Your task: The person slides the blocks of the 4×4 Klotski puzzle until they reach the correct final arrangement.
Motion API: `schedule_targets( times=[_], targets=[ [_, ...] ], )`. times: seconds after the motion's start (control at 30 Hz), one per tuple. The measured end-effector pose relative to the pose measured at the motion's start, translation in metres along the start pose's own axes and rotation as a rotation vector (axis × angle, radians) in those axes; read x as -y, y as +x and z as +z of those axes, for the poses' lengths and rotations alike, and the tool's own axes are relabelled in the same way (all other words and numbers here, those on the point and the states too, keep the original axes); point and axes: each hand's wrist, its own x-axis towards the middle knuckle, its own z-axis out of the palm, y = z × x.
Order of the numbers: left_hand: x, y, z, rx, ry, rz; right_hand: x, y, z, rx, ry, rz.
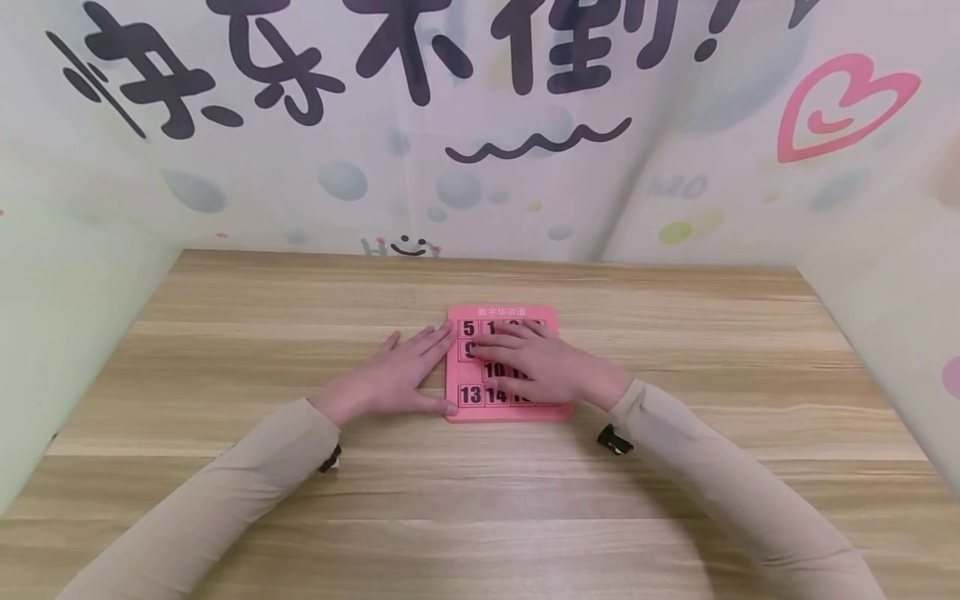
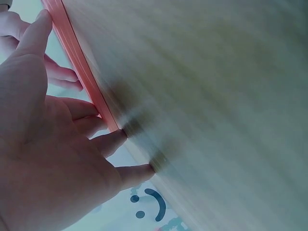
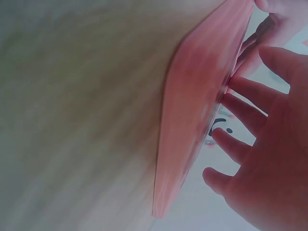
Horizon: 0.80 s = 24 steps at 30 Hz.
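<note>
A pink sliding number puzzle (image 1: 510, 413) lies flat on the wooden table, its black-numbered tiles partly covered. Tiles 5, 9, 13 and 14 show, and a bare slot sits left of the 10. My left hand (image 1: 393, 379) rests along the puzzle's left edge, thumb at the lower corner and fingers straight toward the upper one. Over the tiles spreads my right hand (image 1: 551, 367), hiding much of the right side. In the right wrist view, some fingertips (image 3: 230, 84) touch the puzzle's face while the others stay off it. The left wrist view shows the left thumb against the frame (image 2: 72, 43).
The wooden table (image 1: 300, 300) reaches back to a printed wall sheet (image 1: 420, 192) with large dark characters and a pink heart. Pale side walls (image 1: 67, 333) border it. A small black device (image 1: 615, 439) sits under the right sleeve.
</note>
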Motion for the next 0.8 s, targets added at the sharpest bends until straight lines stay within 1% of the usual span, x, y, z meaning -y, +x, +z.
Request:
schedule_targets(
  times=[0.23, 0.63, 0.8],
  targets=[
    [-0.001, 0.001, -0.001, -0.008, -0.004, 0.000, 0.003, -0.005, 0.000, 0.019, 0.013, -0.009],
    [-0.001, 0.000, -0.001, -0.005, -0.008, 0.005, 0.007, -0.015, 0.004, 0.017, -0.023, -0.048],
    [-0.002, 0.000, -0.002, 0.001, -0.008, 0.000, 0.010, -0.019, 0.004, 0.018, -0.032, -0.079]
  ],
)
